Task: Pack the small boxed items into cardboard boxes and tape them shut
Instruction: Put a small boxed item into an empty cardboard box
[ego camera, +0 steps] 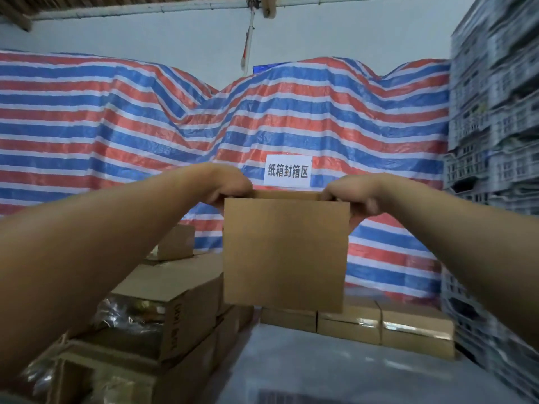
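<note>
I hold a plain brown cardboard box (285, 252) up in the air at arm's length, its broad face toward me. My left hand (229, 186) grips its top left corner. My right hand (351, 196) grips its top right corner. The fingers of both hands curl over the top edge and are partly hidden behind the box. Below it, a row of taped cardboard boxes (379, 325) sits at the far edge of the grey table (320, 371).
Stacked open cardboard cartons (175, 304) stand at the lower left, with shiny plastic wrap beside them. A red, white and blue striped tarp (116, 126) with a white paper sign (288, 171) covers the back. Grey plastic crates (495, 112) are piled high on the right.
</note>
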